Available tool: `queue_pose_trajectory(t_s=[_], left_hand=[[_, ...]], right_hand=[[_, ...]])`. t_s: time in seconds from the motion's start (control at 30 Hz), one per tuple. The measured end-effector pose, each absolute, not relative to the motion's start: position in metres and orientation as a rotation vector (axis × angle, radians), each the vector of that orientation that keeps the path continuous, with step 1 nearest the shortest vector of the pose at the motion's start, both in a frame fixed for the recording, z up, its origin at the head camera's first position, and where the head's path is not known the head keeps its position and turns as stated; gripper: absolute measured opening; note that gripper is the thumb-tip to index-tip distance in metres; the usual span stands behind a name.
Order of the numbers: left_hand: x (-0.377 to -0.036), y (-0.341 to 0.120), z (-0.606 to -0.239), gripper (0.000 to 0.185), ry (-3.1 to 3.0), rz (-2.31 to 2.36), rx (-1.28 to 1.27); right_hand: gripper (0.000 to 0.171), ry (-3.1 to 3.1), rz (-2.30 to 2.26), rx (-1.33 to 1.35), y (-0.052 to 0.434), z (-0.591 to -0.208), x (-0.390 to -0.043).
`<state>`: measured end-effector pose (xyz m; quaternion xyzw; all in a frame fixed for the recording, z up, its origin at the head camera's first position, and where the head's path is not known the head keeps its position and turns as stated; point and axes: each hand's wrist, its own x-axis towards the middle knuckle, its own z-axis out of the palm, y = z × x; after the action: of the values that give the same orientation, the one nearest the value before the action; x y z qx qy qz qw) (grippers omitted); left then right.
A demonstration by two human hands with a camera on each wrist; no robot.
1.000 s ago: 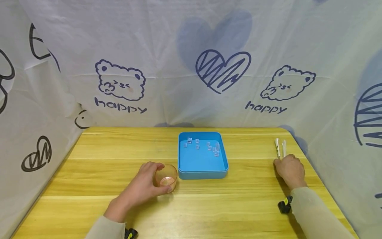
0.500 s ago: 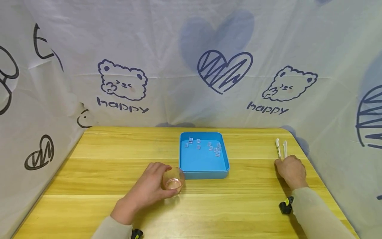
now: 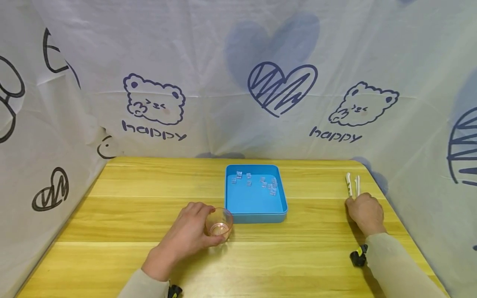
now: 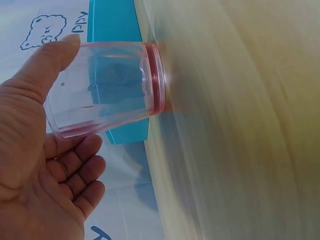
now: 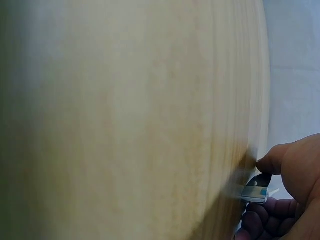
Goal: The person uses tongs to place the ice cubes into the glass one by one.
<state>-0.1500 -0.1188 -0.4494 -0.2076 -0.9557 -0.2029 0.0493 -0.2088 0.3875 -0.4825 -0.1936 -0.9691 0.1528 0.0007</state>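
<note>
My left hand [image 3: 188, 229] holds a clear pinkish cup [image 3: 219, 225] by its rim, thumb on the near side and fingers on the far side. In the left wrist view the cup [image 4: 112, 90] is upright with its base right at the tabletop, and nothing shows inside it. It overlaps the front left corner of a blue tray [image 3: 257, 218]. Several small clear cubes [image 3: 239, 175] lie in the tray's back half. At the far right, my right hand [image 3: 367, 213] grips tongs [image 3: 349, 186] at their metal bend [image 5: 256, 192]; their two white-tipped arms point away, spread apart.
The wooden table [image 3: 119, 223] ends in rounded back corners. Behind it and along both sides hangs a white cloth [image 3: 216, 111] printed with bears, hearts and words. Black wrist cameras [image 3: 358, 256] sit by the sleeves.
My left hand has slid the cup a little to the right, up to the tray's front left corner. The right hand stays by the right edge with the tongs. The head view has shifted slightly.
</note>
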Motion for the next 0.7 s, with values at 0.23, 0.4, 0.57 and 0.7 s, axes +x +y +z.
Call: queue_pose_trajectory(t_s=[0.23,0.4,0.57,0.7], left_hand=[[-0.1492,-0.1172,-0.4501,0.08,-2.917,-0.648,-0.627],[-0.149,-0.1173,-0.4516,0.08,-2.93,-0.668,-0.617],[-0.1486,-0.1171,-0.4519,0.079,-2.941,-0.688,-0.603],[-0.1486,-0.1163,-0.452,0.078,-2.937,-0.704,-0.598]], right_hand=[[0.044,-3.049,0.487,-0.616,0.3865,-0.4807,-0.208],[0.043,-3.046,0.515,-0.623,0.3868,-0.4805,-0.2059],[0.043,-3.049,0.554,-0.63,0.3874,-0.479,-0.2039],[0.042,-3.044,0.536,-0.621,0.387,-0.4779,-0.203]])
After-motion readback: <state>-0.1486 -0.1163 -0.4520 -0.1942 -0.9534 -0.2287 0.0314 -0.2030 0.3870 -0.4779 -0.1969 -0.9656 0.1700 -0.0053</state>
